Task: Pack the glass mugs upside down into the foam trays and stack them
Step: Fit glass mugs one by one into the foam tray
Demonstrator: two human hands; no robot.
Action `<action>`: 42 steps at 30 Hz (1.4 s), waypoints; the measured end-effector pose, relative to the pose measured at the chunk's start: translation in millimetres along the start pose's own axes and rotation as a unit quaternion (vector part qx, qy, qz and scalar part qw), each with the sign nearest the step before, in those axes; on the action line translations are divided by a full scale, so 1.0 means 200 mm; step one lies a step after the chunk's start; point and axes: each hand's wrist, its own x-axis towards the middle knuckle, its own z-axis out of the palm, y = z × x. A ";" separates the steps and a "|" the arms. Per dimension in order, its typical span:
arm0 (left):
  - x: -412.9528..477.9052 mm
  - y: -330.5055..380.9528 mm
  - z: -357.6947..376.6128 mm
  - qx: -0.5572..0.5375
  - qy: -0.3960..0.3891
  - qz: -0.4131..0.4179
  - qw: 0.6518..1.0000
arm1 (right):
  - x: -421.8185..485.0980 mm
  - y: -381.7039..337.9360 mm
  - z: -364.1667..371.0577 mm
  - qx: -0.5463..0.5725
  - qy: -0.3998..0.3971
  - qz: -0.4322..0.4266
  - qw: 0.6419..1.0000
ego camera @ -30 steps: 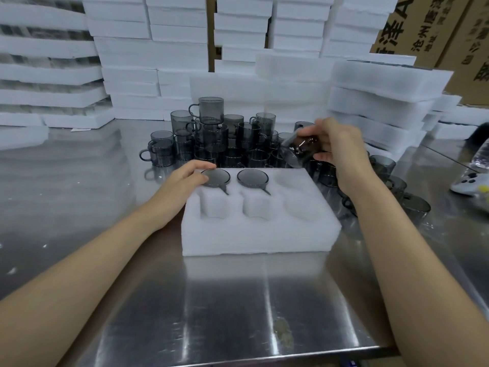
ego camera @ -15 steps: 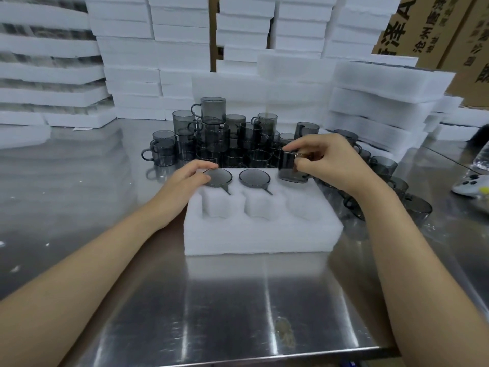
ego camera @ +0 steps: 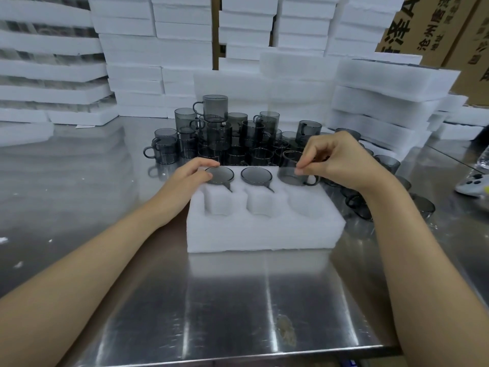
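A white foam tray (ego camera: 264, 229) lies on the steel table in front of me. Two smoky grey glass mugs sit upside down in its back row, at the left (ego camera: 219, 174) and the middle (ego camera: 256, 176). My right hand (ego camera: 341, 160) pinches a third grey mug (ego camera: 292, 170) by its rim and holds it half sunk in the back right pocket. My left hand (ego camera: 190, 176) rests on the tray's back left corner, fingers touching the left mug. The three front pockets hold no mugs.
A crowd of loose grey mugs (ego camera: 225, 133) stands behind the tray and trails off to the right (ego camera: 389, 165). Stacks of white foam trays (ego camera: 383, 102) line the back and right. Cardboard boxes (ego camera: 428, 27) stand at the far right. A white controller (ego camera: 473, 184) lies at the right edge.
My right hand carried a mug from above the pile down into the tray's back right pocket. My left hand stayed on the back left corner.
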 end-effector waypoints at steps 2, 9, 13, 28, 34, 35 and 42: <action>0.00 0.00 0.00 -0.002 -0.001 0.007 1.000 | 0.00 0.00 0.01 -0.004 -0.045 0.011 0.999; 0.00 0.00 0.00 0.001 0.001 0.015 1.000 | 0.01 0.02 0.04 0.043 0.089 -0.007 0.995; 0.00 -0.01 0.00 0.002 0.004 0.020 1.000 | 0.03 0.07 0.09 0.024 0.012 0.024 0.999; 0.11 -0.10 -0.12 0.158 0.301 0.083 0.937 | 0.05 0.21 0.18 0.170 -0.060 0.094 0.979; 0.21 -0.19 -0.23 0.263 0.412 -0.011 0.872 | 0.03 0.25 0.20 0.164 -0.032 0.068 0.984; 0.22 -0.20 -0.24 0.269 0.419 -0.024 0.867 | 0.03 0.26 0.20 0.162 -0.031 0.065 0.984; 0.31 -0.25 -0.30 0.228 0.411 -0.107 0.876 | 0.04 0.26 0.20 0.171 -0.034 0.048 0.984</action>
